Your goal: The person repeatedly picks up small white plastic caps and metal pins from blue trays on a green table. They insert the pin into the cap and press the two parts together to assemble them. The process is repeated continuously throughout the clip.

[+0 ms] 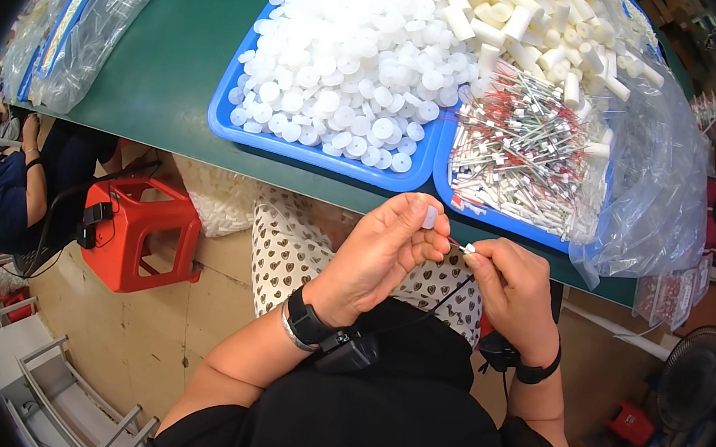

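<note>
Just below the middle of the frame, a small white cap (429,218) is pinched between the thumb and fingertips of the left hand (381,252), whose fingers are curled narrowly around it. Just to its right, the right hand (513,288) is closed on a thin wired part (466,249), whose white tip and short red lead are seen between the thumb and forefinger; the two hands are held close together, fingertips nearly touching, in front of the near edge of the desk (164,72). A black band is worn on each wrist, and a thin black cable is seen running between them over a patterned cloth (285,255) on the lap.

Above the hands, in the upper middle of the frame, a blue tray (313,153) heaped with white round caps (348,65) is set on the green desk. Just beside it on the right, a second blue tray (498,216) is lined with a clear plastic bag (659,185) and filled with red-and-white wired parts (515,144) under a pile of white tubes (527,23). In the upper left, clear bags of parts (91,21) are laid on the desk. At the lower left, a red stool (143,231) is seen on the floor, with another person (14,179) seated at the left edge, and a fan (695,377) is seen at the lower right
</note>
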The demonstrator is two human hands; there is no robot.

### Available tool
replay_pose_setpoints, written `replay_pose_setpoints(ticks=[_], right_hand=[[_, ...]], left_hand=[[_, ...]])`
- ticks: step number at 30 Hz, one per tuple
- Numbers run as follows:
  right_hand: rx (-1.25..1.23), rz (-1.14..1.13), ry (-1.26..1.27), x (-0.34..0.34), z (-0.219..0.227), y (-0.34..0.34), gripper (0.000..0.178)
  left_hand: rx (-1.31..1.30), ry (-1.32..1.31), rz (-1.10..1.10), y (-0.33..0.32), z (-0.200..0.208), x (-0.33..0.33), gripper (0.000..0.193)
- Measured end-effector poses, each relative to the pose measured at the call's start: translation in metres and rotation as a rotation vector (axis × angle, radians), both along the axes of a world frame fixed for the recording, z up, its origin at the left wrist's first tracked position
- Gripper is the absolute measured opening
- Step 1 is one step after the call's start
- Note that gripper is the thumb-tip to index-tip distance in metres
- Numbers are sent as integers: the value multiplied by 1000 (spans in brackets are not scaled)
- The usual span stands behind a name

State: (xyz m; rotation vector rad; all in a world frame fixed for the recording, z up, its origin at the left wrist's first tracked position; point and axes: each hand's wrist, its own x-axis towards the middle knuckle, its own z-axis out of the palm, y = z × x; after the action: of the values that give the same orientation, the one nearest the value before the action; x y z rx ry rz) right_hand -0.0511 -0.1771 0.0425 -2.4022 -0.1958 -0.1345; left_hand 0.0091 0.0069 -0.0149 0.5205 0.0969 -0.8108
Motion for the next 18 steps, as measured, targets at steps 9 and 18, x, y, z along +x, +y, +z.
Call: replay_pose_setpoints(ticks=[9, 18], right_hand=[[143, -101, 132, -7, 8, -5, 10], [-99, -9, -49, -1, 5, 6, 9]], left_hand=[[90, -11, -25, 3, 5, -4, 35], [78, 3, 9, -1, 3, -8, 35]])
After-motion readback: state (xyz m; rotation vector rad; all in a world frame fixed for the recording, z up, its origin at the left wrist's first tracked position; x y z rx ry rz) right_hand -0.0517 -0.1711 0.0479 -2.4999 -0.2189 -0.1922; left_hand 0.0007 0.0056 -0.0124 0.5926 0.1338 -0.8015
